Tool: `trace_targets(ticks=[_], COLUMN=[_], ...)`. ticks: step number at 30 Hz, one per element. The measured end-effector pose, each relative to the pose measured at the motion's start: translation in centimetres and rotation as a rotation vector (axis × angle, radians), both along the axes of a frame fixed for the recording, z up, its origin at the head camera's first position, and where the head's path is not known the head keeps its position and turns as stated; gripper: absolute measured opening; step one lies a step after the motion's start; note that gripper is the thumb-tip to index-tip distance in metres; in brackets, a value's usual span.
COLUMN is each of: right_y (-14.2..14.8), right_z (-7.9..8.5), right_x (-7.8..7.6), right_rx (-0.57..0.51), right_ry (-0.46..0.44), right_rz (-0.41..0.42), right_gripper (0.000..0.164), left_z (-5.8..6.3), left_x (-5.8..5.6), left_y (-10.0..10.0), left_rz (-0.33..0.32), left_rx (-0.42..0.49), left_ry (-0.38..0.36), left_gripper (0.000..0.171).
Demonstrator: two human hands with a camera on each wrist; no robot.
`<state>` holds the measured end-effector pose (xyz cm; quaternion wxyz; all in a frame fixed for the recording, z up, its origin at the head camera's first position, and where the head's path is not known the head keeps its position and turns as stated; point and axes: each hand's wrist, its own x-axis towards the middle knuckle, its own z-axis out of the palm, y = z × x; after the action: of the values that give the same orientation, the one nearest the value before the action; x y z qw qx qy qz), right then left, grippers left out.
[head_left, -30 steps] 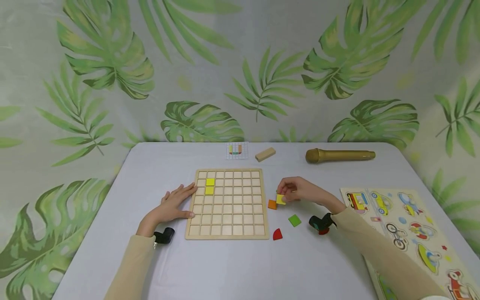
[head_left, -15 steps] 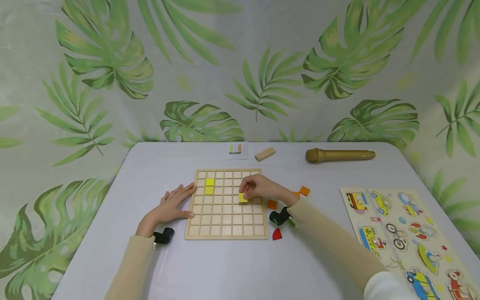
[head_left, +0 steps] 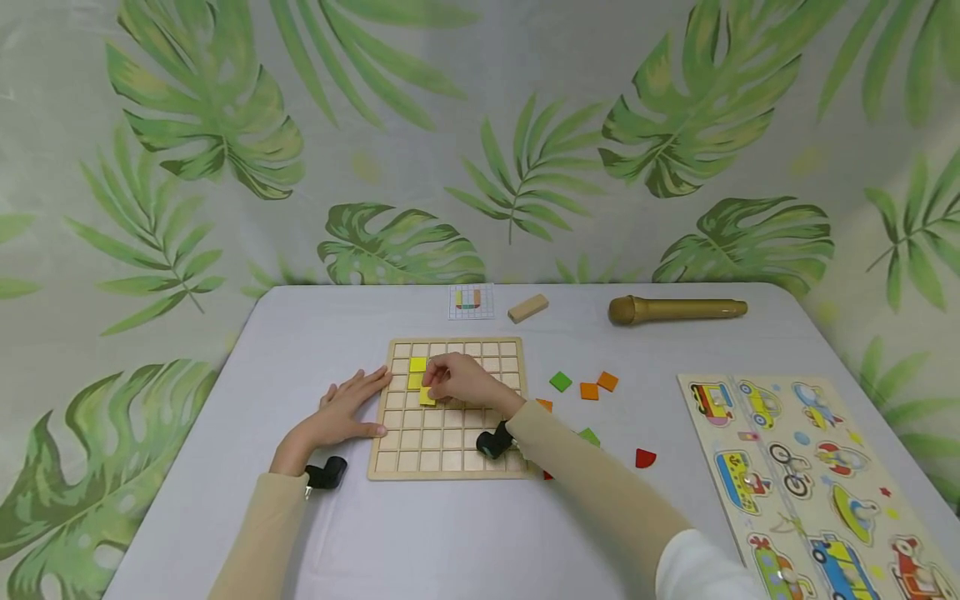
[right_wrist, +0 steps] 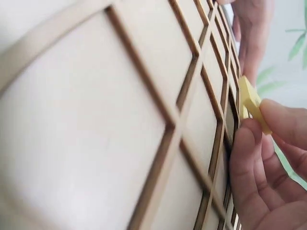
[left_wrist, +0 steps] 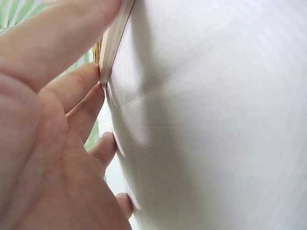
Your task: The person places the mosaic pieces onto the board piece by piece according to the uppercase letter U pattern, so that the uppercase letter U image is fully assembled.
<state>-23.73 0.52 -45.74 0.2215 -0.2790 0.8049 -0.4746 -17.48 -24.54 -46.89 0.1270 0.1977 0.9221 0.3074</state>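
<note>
A wooden grid board (head_left: 453,462) lies on the table, with two yellow square tiles (head_left: 417,364) set one below the other in its upper left cells. My right hand (head_left: 463,379) pinches another yellow tile (head_left: 427,397) between thumb and fingers, just below and right of those two. In the right wrist view that pinched tile (right_wrist: 254,106) is tilted over the grid. My left hand (head_left: 347,410) lies with spread fingers against the board's left edge; in the left wrist view its fingertips touch the table and the board's rim (left_wrist: 115,43).
Right of the board lie green tiles (head_left: 560,382), orange tiles (head_left: 589,391) and a red quarter-round piece (head_left: 645,458). Behind it are a pattern card (head_left: 471,302), a wooden block (head_left: 528,308) and a gold microphone (head_left: 675,309). A picture puzzle board (head_left: 810,483) lies far right.
My right hand has carried the yellow tile from the loose pieces leftward across the board to beside the two yellow tiles. The left hand has stayed at the board's edge.
</note>
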Motion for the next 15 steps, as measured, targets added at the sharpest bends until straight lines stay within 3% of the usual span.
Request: trace_targets(ticks=[10, 15], right_y=[-2.6, -3.2], right_z=[0.3, 0.3], right_x=[0.7, 1.0], right_rx=[0.162, 0.249], right_ry=[0.196, 0.313], right_rz=[-0.038, -0.009], right_gripper=[0.008, 0.010], left_z=[-0.2, -0.3], left_x=[0.0, -0.1], left_y=[-0.1, -0.2], left_rz=[-0.007, -0.006], left_rx=[0.010, 0.016], left_ry=[0.000, -0.012], left_gripper=[0.087, 0.088])
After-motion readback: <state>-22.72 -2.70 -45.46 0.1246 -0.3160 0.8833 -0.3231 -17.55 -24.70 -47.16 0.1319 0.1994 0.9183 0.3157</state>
